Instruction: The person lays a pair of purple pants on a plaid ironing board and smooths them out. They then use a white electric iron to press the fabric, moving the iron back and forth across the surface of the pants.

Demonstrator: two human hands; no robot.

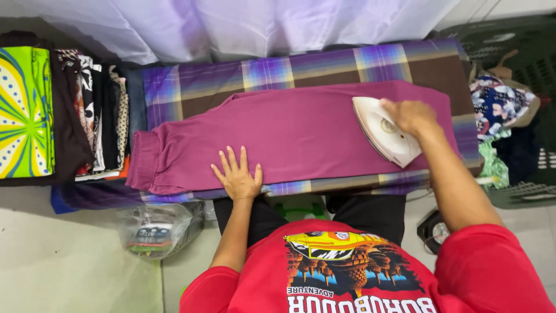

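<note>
A person in a red shirt (359, 272) stands at a low board covered with a purple and brown checked cloth (272, 72). Magenta trousers (289, 136) lie flat across it, waistband to the left, legs running right. The left hand (237, 174) rests palm down on the trousers near the front edge, fingers spread wide and flat against the fabric. The right hand (412, 116) is wrapped around the handle of a white iron (385, 132), which sits soleplate down on the right part of the trousers, its tip pointing away from the person. The grip looks firm, though the fingers are slightly blurred and I cannot make out each one.

To the left of the board is a stack of folded clothes (87, 110), with a green and yellow patterned piece (23, 110) at the far left. A clear plastic bag (153, 232) lies on the floor below the trousers' waistband. On the right, a dark green basket (521, 191) holds a heap of patterned laundry (498, 104). A pale sheet (231, 23) hangs behind the board.
</note>
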